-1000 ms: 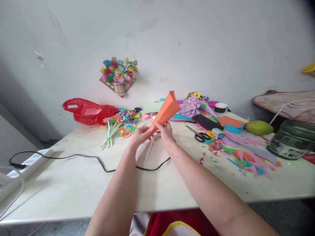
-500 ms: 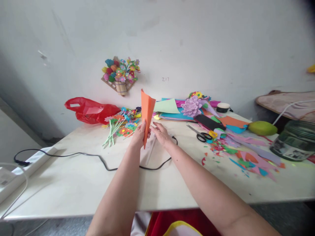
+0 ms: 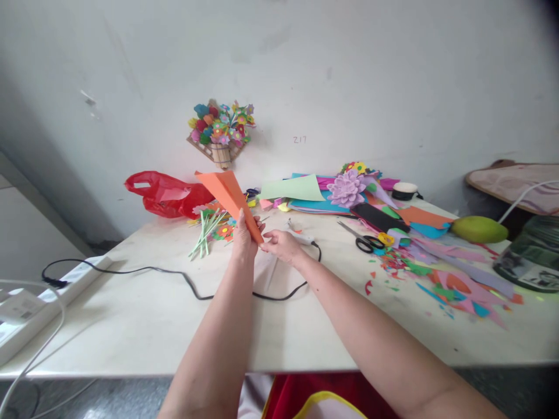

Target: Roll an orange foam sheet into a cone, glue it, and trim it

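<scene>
"Wall (image 3: 362, 87) across the whole back, pale and scuffed, and in front of it a white table (image 3: 144, 337) stretching side to side!"

"Next down in size: a red plastic bag (image 3: 151, 201) slumped at the far left, flower arrangement (image 3: 221, 129) up on the wall, glass jar (image 3: 530, 256) at the right edge."

"And the centrepiece, an orange cone (image 3: 231, 198)! Where have we got it?"

"Held above the middle of the table, tilted, wide mouth up and to the left, narrow end down towards the right."

"Who's got hold?"

"Left hand (image 3: 245, 237), firmly! Thumb along the near side, fingers curled round behind, closed on the lower part."

"And the right hand (image 3: 283, 247)?"

"Right at the narrow end, thumb and forefinger almost together. Gripping or merely touching? Can't tell from here."

"Behind it, a white corded tool (image 3: 304, 240), partly hidden."

"Black-handled scissors (image 3: 369, 243) lie well to the right, blades slightly apart, pale green strips (image 3: 204, 235) to the left."

"Smallest of all, bright scraps (image 3: 395, 261), scattered just beside the scissors!"
</scene>
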`<action>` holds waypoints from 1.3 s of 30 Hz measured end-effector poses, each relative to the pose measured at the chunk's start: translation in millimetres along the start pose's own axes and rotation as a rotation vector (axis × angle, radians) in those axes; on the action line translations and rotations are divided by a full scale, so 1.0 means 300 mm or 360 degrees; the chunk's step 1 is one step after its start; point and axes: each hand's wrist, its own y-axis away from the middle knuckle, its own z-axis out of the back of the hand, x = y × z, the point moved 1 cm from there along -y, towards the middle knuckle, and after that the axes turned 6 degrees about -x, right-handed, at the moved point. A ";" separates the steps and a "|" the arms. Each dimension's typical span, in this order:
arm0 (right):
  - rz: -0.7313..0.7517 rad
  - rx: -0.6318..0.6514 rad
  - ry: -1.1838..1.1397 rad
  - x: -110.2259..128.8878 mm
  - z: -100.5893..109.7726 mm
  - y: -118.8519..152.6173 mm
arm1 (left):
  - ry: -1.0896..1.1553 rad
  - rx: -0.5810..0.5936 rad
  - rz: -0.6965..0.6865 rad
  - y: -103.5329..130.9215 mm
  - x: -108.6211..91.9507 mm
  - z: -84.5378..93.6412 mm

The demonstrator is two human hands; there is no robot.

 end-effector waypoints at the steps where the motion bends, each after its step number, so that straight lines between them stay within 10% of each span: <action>1: 0.0005 0.0002 0.0036 0.006 0.000 0.003 | -0.0010 -0.0017 -0.0028 -0.006 0.005 0.003; 39: 0.0314 -0.0133 0.0942 0.018 0.040 0.016 | 0.0117 0.0168 -0.0046 -0.020 0.010 0.011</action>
